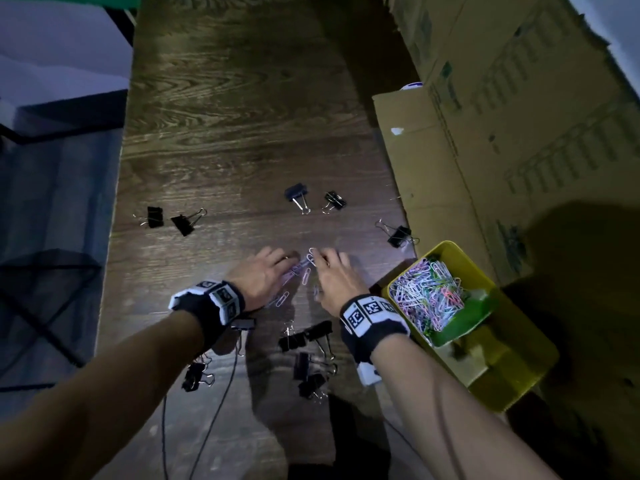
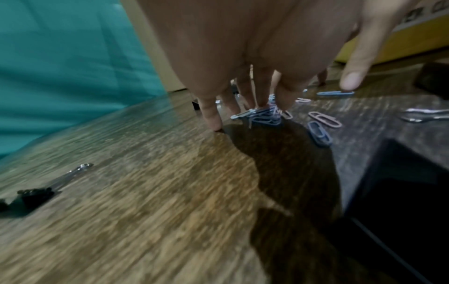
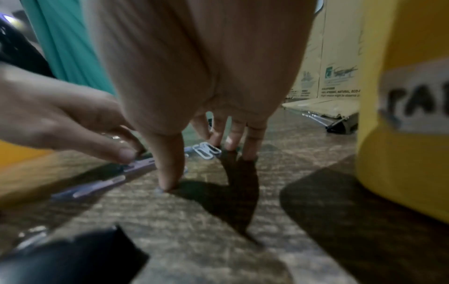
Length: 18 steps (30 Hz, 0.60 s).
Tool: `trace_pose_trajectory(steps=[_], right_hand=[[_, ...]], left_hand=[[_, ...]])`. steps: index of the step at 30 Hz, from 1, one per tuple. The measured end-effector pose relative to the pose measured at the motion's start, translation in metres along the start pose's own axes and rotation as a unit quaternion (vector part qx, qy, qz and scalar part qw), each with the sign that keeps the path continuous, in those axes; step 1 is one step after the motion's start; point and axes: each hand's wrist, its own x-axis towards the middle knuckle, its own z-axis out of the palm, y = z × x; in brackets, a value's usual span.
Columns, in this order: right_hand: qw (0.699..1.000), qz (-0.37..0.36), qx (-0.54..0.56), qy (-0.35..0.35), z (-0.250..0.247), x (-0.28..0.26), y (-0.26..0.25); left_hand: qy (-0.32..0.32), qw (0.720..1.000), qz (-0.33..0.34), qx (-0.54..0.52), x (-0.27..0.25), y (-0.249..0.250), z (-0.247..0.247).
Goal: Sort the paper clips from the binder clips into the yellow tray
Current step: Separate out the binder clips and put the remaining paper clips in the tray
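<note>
A small cluster of loose paper clips (image 1: 304, 269) lies on the dark wooden table (image 1: 225, 133) between my two hands. My left hand (image 1: 277, 268) presses straight fingertips down on the blue and pink paper clips (image 2: 264, 115), thumb spread aside. My right hand (image 1: 329, 268) stands on its fingertips beside a white paper clip (image 3: 204, 151), its thumb tip on the table. The yellow tray (image 1: 519, 382) at my right holds a heap of coloured paper clips (image 1: 429, 296). Black binder clips (image 1: 296, 195) lie scattered around.
More binder clips lie at the far left (image 1: 185, 221), near the tray (image 1: 398, 235) and close to me (image 1: 306, 337). Cardboard boxes (image 1: 519, 133) line the table's right side. Thin black cables (image 1: 214, 410) run from my wrists. The table's left edge drops to the floor.
</note>
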Motion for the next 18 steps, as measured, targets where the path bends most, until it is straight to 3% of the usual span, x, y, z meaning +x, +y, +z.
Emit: trace_pose_trajectory(steps=[4,11,15,18], right_hand=[[1.0,-0.01,0.013,0.015,0.004,0.009,0.005],[0.998,0.003,0.055,0.007,0.006,0.013,-0.018],[1.0,-0.004,0.021,0.009,0.007,0.017,-0.025],[0.998,0.018,0.056,0.005,0.006,0.018,-0.029]], left_hand=[[-0.039,0.999,0.002,0.011,-0.015,-0.003,0.005],[0.068,0.991,-0.063,-0.1,-0.015,0.015,0.013],[0.081,0.986,-0.073,-0.127,-0.014,0.023,0.014],[0.087,0.985,-0.079,-0.13,-0.013,0.025,0.013]])
